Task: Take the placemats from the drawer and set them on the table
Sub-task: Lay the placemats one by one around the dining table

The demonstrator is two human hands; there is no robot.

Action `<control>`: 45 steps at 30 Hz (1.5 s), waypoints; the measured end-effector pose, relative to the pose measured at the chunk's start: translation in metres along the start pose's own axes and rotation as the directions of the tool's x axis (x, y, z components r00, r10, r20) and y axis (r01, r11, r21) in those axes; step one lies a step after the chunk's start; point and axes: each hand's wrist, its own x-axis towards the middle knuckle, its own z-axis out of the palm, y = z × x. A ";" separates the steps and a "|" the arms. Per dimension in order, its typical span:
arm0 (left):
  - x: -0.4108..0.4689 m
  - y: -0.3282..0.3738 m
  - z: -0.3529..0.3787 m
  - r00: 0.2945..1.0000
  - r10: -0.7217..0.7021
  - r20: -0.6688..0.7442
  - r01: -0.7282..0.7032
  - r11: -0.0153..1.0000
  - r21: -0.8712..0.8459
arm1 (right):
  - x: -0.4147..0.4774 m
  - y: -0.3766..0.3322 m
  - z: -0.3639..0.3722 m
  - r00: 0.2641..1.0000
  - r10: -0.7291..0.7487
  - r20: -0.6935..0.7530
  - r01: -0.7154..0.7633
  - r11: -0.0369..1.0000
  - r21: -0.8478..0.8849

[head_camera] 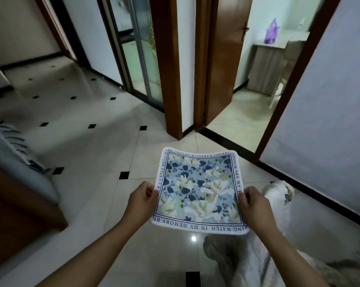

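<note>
Placemat [197, 190] is held flat in mid-air over the tiled floor [96, 154], center-near in view, w/ both hands. It's square-ish, blue/white floral print, white border w/ dark lettering round the edge; the text is only partly readable since the near corners curl & the hands cover bits of the side lines. Can't tell if it's one mat or several stacked.

Left hand [142, 198] grips the mat's left edge, fingers [149, 190] curled & clenched on the border; fingertips under the mat are hidden. Right hand [252, 203] does the same on the right edge, fingers [244, 196] pinched on the border, underside hidden too. Both forearms run in from the bottom of the frame, cut off there.

Near right, below the mat & the right arm: pale patterned fabric [278, 195], blurred, hard to say what it is. Near left: a brown wooden piece w/ a grey cushion [19, 160], cut off by the frame edge. Far: brown door frames [170, 79]; a sliding glass door [141, 48] far left-center; an open doorway far right shows a grey cabinet [266, 67] w/ a purple bag [272, 32] on its top surface. Room edges are smeared by wide-angle blur. No drawer or dining surface visible.
</note>
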 end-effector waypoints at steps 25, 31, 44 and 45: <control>0.432 0.219 0.184 0.717 0.401 0.570 -0.422 0.901 -0.102 | 0.284 0.004 -0.020 0.722 0.483 -0.495 -0.527 0.848 0.058; 0.450 0.313 0.315 0.559 0.495 0.665 -0.523 0.833 -0.180 | 0.321 0.080 -0.073 0.577 0.559 -0.596 -0.602 0.784 0.152; 0.427 0.496 0.554 0.215 0.549 0.807 -0.625 0.713 -0.318 | 0.363 0.204 -0.200 0.217 0.695 -0.686 -0.706 0.596 0.381; 0.422 0.510 0.577 0.163 0.555 0.816 -0.630 0.695 -0.347 | 0.363 0.214 -0.208 0.167 0.702 -0.693 -0.721 0.566 0.400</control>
